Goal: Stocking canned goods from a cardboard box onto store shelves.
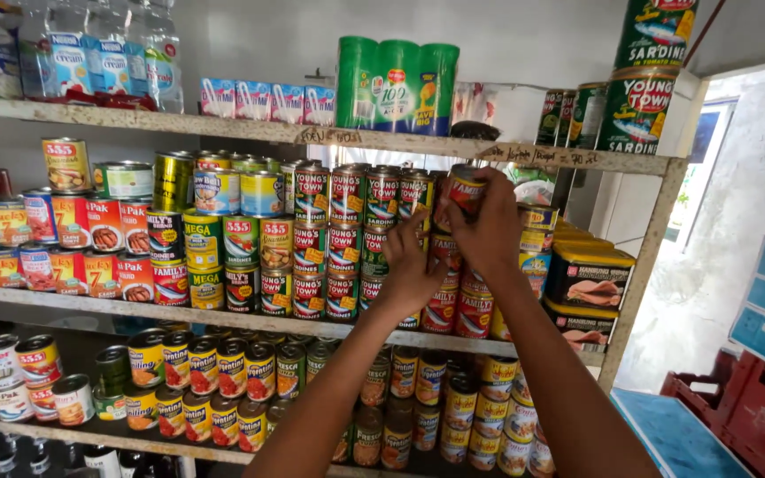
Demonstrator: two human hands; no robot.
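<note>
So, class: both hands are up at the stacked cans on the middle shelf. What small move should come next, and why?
Probably lower the red-labelled round tin can straight onto the red can stack. The right hand holds it at the column's top, while the left hand rests against the cans beside it.

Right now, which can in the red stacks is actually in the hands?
The red can at the top of the stack under the upper shelf. The right hand grips it; the left hand rests on cans lower in the stack. The others stand untouched.
</note>
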